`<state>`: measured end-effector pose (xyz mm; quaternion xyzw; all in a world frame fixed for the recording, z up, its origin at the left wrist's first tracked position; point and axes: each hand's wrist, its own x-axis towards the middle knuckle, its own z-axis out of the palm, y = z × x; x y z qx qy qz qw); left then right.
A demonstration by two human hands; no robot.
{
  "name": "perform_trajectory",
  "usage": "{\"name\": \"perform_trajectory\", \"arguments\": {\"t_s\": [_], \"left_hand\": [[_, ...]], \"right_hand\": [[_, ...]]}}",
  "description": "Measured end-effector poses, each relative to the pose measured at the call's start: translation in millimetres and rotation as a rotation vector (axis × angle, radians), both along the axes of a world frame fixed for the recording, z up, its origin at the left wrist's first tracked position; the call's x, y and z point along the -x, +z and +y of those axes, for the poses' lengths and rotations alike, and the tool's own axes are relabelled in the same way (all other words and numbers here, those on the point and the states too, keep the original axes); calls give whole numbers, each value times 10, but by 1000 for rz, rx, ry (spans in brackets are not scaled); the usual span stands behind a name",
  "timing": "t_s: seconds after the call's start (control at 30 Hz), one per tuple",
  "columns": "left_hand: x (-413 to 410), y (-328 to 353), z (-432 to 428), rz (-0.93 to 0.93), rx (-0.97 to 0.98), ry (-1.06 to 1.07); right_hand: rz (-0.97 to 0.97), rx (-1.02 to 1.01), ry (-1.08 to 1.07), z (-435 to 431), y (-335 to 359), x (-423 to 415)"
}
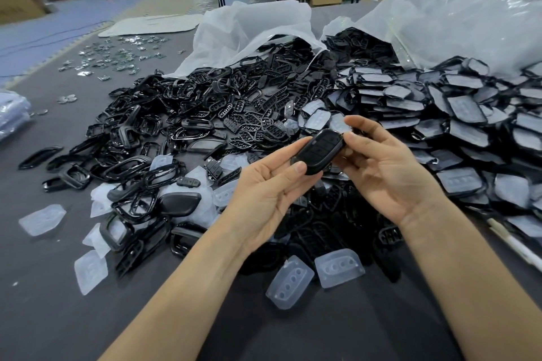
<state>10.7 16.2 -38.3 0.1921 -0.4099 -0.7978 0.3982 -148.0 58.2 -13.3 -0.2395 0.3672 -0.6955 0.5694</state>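
A black key-fob shell (319,149) is held up between both hands above the dark table (44,316). My left hand (269,184) grips its near end, thumb pressed on the lower edge. My right hand (381,167) pinches its far end between thumb and fingers, palm turned toward me. Under the hands lies a big heap of black frames and button pads (205,114). To the right spreads a pile of black shells with clear film inserts (457,114).
Translucent button membranes (338,269) lie loose near the front. Two open white plastic sacks (252,26) spill parts at the back. Small circuit boards (117,56) are scattered far left. A white rod (516,246) lies at the right edge. Boxes and tables stand behind.
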Motion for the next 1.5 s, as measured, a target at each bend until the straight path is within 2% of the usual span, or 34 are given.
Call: {"name": "perform_trajectory", "arguments": {"t_s": [0.37,0.63,0.97,1.1,1.33,1.5], "left_hand": [[1,27,21,4,-14,-4],[9,16,71,-64,-20,77],[9,39,51,-62,11,94],[5,41,38,-58,10,91],[16,32,63,-52,30,100],[23,-7,81,-110,197,137]], "right_hand": [[-16,-10,36,0,1,31],[-116,-188,66,-39,-76,39],[-235,-235,165,-56,-109,31],[-242,-198,175,-58,-109,30],[-165,-103,70,-51,-118,0],[-106,-7,40,-51,-98,17]]}}
